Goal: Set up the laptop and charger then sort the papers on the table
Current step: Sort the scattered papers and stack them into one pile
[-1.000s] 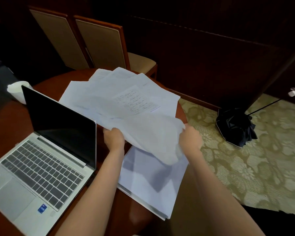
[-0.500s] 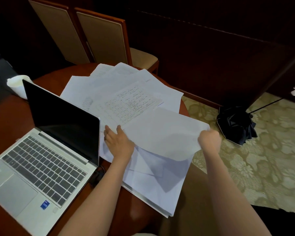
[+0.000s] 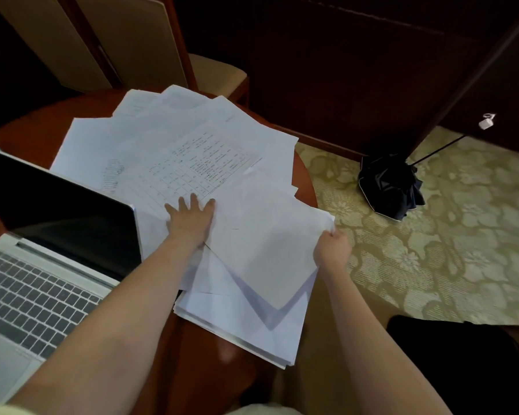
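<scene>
Head view: loose sheet (image 3: pixel 261 244) between hands (image 3: pixel 191 223) (image 3: pixel 331 250) (laptop (image 3: pixel 57 235) leftward)

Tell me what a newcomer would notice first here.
The fan of white papers across the round table catches the eye first, one showing a printed grid. At the middle, the left hand presses flat on them while the right hand pinches a sheet by its edge. An open laptop, screen dark, sits left; a black umbrella lies on the carpet right.

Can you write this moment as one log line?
left hand: flat on spread papers | right hand: pinches blank sheet | laptop: open, screen dark
</scene>
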### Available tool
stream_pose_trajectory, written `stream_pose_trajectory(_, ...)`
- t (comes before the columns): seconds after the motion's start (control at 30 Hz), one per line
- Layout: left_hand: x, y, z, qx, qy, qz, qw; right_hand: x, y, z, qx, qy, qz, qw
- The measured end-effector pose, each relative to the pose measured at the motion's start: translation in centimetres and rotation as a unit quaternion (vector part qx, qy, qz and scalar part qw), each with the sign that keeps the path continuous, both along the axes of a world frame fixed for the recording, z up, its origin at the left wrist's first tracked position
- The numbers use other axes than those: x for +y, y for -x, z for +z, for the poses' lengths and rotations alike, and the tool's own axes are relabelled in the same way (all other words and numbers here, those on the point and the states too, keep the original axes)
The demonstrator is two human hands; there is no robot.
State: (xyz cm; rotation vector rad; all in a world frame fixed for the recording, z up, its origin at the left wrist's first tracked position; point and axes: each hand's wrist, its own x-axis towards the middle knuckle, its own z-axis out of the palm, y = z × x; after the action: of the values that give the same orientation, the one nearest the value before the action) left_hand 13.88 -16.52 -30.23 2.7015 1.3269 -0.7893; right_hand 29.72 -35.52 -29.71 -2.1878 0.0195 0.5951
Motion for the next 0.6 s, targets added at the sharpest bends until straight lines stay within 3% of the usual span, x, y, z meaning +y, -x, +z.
stream_pose_trajectory(0.13, 0.9, -0.3, -0.2, 0.015, 0.028, -0.014, 0.999, -0.2, -0.2, -0.4, 0.005, -0.002, -0.017, 1.0)
stream_pose_trajectory(0.27, 1.4, 0.0, 0.4, -0.05, 0.005, -0.02, 0.999, -0.8, -0.3, -0.5, -0.011, 0.005, -0.031, 0.999)
stream_pose_trajectory(0.37, 1.0, -0.1, 1.5, -0.135, -0.008, 0.032, 0.99, -1.1, -0.1, -0.4, -0.014, -0.012, -0.064, 0.998)
stream_pose_trajectory(0.5, -1.7, -1.8, 2.5, -0.352, 0.058, 0.116, 0.927, -0.6, 0.7, -0.5, 0.006, -0.01, -0.029, 1.0)
stream_pose_trajectory(0.6, -4.8, -3.6, 3.4, -0.418, 0.117, 0.138, 0.89, 0.2, 2.0, -0.4, 0.038, -0.051, 0.018, 0.998)
